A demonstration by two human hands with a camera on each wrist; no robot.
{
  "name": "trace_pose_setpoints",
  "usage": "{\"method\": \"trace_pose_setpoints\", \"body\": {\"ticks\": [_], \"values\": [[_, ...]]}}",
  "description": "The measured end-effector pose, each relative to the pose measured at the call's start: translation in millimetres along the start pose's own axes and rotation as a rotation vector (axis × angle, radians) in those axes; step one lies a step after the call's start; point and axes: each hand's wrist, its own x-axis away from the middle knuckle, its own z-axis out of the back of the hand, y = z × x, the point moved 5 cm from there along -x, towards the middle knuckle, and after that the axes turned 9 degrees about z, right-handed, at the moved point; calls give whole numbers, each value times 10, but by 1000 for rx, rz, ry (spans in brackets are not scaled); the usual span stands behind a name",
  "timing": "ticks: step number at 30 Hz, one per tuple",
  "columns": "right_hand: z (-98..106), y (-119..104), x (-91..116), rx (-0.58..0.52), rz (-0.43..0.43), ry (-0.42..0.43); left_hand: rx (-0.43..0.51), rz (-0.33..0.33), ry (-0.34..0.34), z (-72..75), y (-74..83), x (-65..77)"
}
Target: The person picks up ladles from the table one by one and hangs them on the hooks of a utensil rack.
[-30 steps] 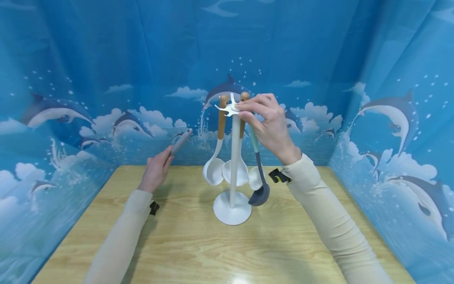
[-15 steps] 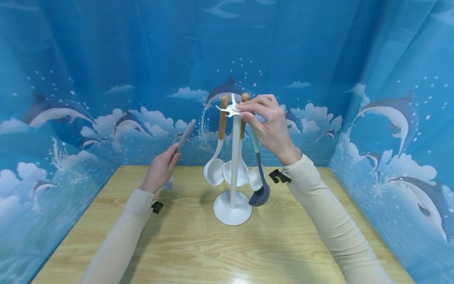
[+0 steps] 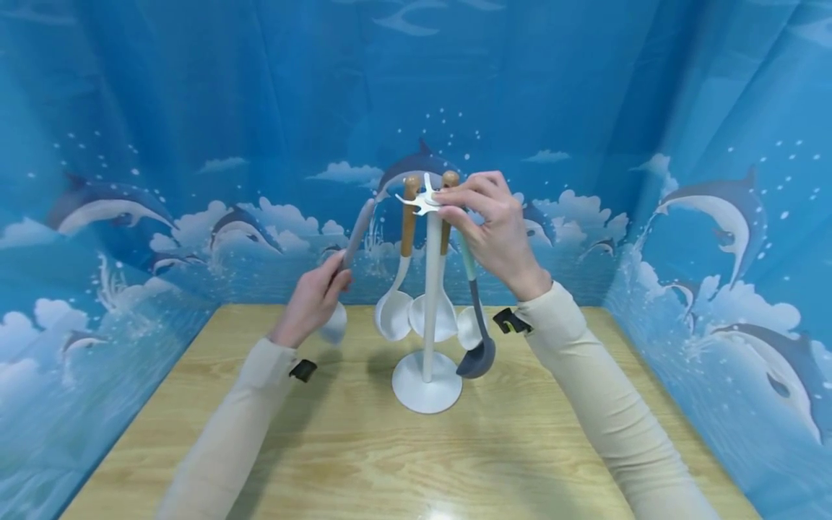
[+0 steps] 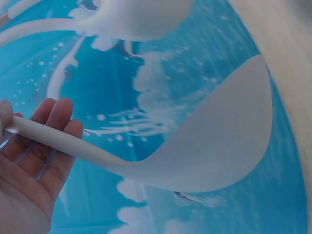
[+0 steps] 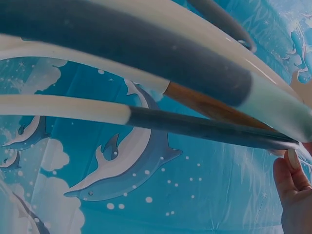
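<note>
My left hand [image 3: 315,296] holds a ladle by its grey handle [image 3: 359,235], tilted, left of a white utensil stand [image 3: 429,386]. In the left wrist view the ladle's pale bowl [image 4: 219,141] hangs beyond the fingers, clear of the table. My right hand [image 3: 497,227] pinches the hooked top [image 3: 422,201] of the stand between thumb and fingers. Two white utensils with wooden handles, a wooden-handled ladle [image 3: 393,316] and one partly behind the post [image 3: 445,318], hang there. A dark grey ladle [image 3: 477,359] with a mint handle hangs at the right, beside a smaller white bowl [image 3: 469,330].
Around the stand lies a wood-grain table [image 3: 416,462]. A blue dolphin-print curtain [image 3: 312,108] surrounds its back and sides. In the right wrist view, a dark grey handle [image 5: 195,127] with a white neck passes close to the fingertips.
My left hand has moved to the right with the ladle, bringing its handle top close to the stand's hooks. The ladle's bowl now shows below the hand. The right hand stays on the stand.
</note>
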Motion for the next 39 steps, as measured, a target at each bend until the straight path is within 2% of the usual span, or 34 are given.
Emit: {"method": "trace_pose_setpoints", "body": {"ticks": [11, 16, 32, 39], "values": [[17, -3, -4, 7, 28, 6, 36, -85, 37, 41, 371, -64], [34, -25, -12, 4, 41, -2, 48, -107, 43, 51, 474, -80], [39, -47, -34, 27, 85, -7, 39, -122, 36, -8, 514, -67], [27, -53, -38, 32, 96, -1, 46, -130, 1, -87, 516, -38]]}}
